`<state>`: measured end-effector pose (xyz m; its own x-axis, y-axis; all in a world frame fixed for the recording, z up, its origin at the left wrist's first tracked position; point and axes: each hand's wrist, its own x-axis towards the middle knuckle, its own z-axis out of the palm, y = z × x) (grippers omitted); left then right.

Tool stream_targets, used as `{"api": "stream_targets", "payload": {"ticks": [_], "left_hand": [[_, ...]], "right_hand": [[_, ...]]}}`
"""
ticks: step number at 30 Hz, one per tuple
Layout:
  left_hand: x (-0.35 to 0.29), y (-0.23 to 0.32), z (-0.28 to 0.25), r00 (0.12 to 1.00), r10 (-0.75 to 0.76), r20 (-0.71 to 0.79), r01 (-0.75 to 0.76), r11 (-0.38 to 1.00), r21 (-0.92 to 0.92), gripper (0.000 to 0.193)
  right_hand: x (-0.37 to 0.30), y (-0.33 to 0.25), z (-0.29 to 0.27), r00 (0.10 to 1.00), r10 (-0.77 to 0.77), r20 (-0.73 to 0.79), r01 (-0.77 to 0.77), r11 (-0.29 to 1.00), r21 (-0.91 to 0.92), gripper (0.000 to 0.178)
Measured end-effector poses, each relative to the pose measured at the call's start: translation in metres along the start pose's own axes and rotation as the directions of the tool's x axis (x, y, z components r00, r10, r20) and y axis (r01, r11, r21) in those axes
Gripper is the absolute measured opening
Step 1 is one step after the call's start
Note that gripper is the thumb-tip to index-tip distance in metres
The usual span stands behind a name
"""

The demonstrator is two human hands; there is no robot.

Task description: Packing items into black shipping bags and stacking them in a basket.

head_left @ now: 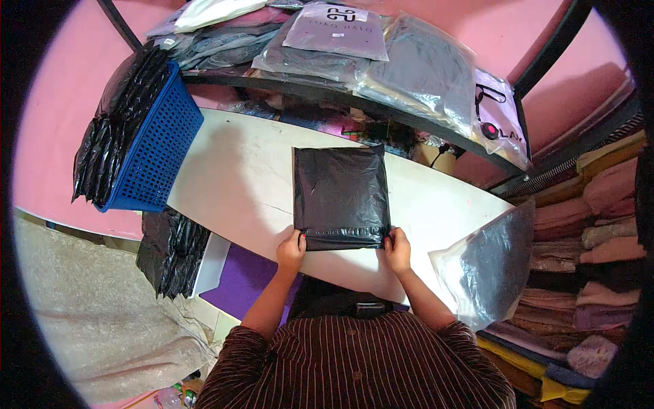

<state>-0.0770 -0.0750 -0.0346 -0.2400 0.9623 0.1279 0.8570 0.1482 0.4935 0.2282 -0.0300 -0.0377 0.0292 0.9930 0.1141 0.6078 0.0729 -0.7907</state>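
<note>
A black plastic mailing bag (340,194) lies flat on the white table, its shorter edge toward me. A wrinkled band runs across it close to that near edge. My left hand (291,249) grips the near left corner, fingers closed on the plastic. At the near right corner my right hand (397,249) pinches the bag the same way. What is inside the bag is hidden.
On the white table (225,167), a blue basket (153,146) of black mailing bags stands left. Clear plastic sleeves (484,266) lie right. A shelf (436,123) behind carries bagged garments. Folded cloth (593,252) is stacked at far right, and more black bags (174,249) hang below the basket.
</note>
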Motion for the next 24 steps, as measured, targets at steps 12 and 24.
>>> {"api": "stream_targets", "payload": {"ticks": [12,24], "left_hand": [[0.004,-0.008,-0.001,0.999,-0.041,0.010,0.042,0.999,-0.035,0.030],[-0.014,0.007,0.003,0.839,0.529,0.126,-0.543,0.804,0.240,0.047]], "right_hand": [[-0.005,-0.037,0.002,0.776,-0.441,0.451,0.624,0.644,-0.443,0.037],[0.018,-0.012,0.002,0.700,-0.533,0.475,0.699,0.648,-0.304,0.037]]}}
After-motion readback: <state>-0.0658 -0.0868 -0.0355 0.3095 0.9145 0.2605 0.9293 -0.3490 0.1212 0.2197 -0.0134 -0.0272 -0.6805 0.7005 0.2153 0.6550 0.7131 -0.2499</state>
